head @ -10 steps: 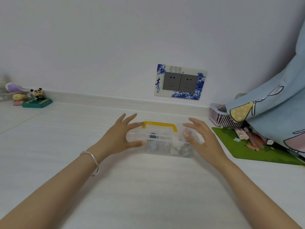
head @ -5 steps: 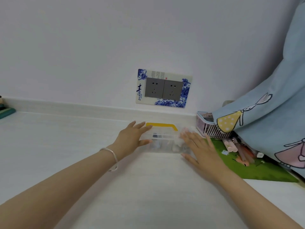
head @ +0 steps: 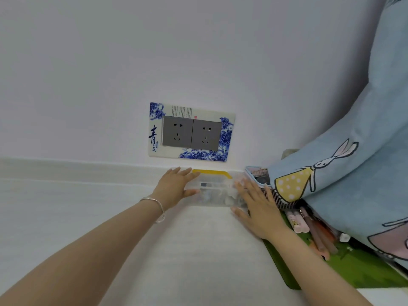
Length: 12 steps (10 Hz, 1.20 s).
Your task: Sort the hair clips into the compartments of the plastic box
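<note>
A plain pale wall (head: 198, 51) fills the upper half of the view, meeting a white table (head: 187, 250) along a low pale ledge (head: 77, 171) that runs across at the back. The table has a faint grain and is bare across its whole left part. On the right, a large light-blue cushion (head: 364, 162) printed with a rabbit figure in a yellow dotted dress leans against the wall and overhangs the table's right side. Beneath it lies a green mat (head: 357, 270) with pink pens (head: 309, 228) scattered on it. Set in the wall above the ledge is a double grey socket (head: 191, 134) framed by a white plate with blue flowers and dark calligraphy.

The clear plastic box (head: 217, 191) stands at the back of the table, just below the socket and close against the ledge, its yellow handle (head: 212, 172) on the far side. Small items inside it show only as blurred pale and dark shapes; their compartments cannot be told. Just right of the box, a small pink slatted basket (head: 257, 176) is partly hidden by the cushion.

The left hand (head: 176, 187), a silver bangle (head: 155, 205) on its wrist, rests spread against the box's left end, fingers over the lid and thumb at the front. The right hand (head: 257, 205) lies flat and spread against the box's right end, fingers over the top.
</note>
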Each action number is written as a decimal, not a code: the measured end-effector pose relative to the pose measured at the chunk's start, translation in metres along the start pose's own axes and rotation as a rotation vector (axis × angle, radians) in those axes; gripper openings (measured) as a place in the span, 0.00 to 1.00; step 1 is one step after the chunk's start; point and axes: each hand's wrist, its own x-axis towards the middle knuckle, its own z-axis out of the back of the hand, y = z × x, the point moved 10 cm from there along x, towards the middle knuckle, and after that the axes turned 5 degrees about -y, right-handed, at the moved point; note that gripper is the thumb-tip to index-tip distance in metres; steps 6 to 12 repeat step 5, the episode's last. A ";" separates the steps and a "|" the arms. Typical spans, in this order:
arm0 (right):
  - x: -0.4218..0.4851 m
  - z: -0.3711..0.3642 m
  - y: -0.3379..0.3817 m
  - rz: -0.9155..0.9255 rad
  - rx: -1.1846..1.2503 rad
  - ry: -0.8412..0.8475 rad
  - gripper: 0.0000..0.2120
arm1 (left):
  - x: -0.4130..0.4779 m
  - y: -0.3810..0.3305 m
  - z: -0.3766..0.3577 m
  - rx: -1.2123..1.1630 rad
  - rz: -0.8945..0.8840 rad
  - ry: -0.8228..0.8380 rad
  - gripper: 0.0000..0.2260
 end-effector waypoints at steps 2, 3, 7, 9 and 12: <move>0.014 -0.007 -0.007 -0.005 -0.022 -0.025 0.38 | 0.014 0.001 -0.002 0.035 0.015 -0.025 0.28; 0.018 -0.008 -0.009 -0.003 -0.028 -0.024 0.40 | 0.015 0.002 -0.006 0.051 0.024 -0.017 0.28; 0.018 -0.015 -0.006 -0.019 -0.031 0.076 0.43 | 0.007 0.004 0.002 0.038 0.022 -0.138 0.28; 0.018 -0.015 -0.006 -0.019 -0.031 0.076 0.43 | 0.007 0.004 0.002 0.038 0.022 -0.138 0.28; 0.018 -0.015 -0.006 -0.019 -0.031 0.076 0.43 | 0.007 0.004 0.002 0.038 0.022 -0.138 0.28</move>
